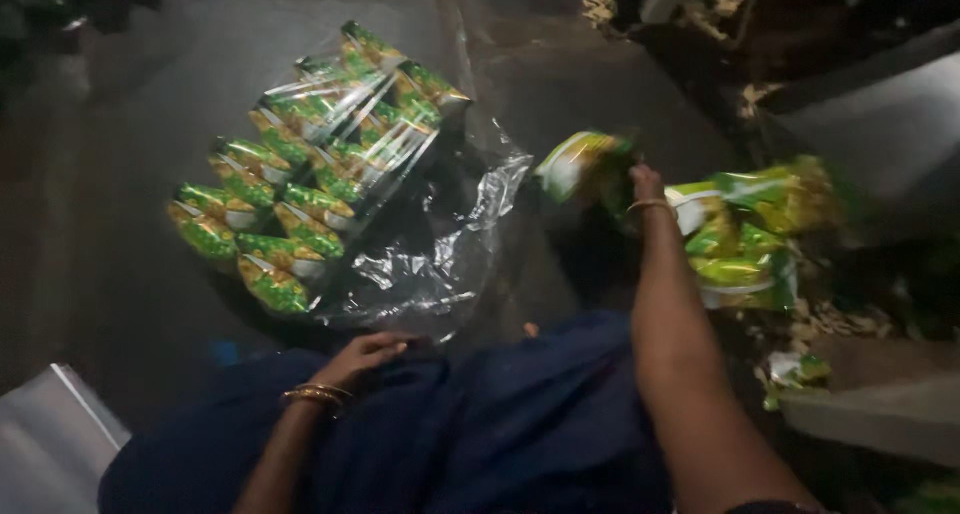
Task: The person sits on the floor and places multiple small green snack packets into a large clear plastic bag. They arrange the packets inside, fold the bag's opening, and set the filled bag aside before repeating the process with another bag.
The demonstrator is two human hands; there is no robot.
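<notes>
Green-and-yellow foil snack packets (300, 189) are lying stacked on clear plastic wrap (450, 244), centre-left; right hand (640, 184) is gripping another blurred green packet (580, 164); loose pile (755, 239) remaining right; left hand (365, 354) is resting empty, lower centre.

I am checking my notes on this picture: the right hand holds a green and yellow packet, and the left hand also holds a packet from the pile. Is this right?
Not quite. In the head view the right hand does hold a green and yellow packet, but the left hand holds no packet: it rests on the dark blue cloth at the edge of the clear plastic sheet.
</notes>
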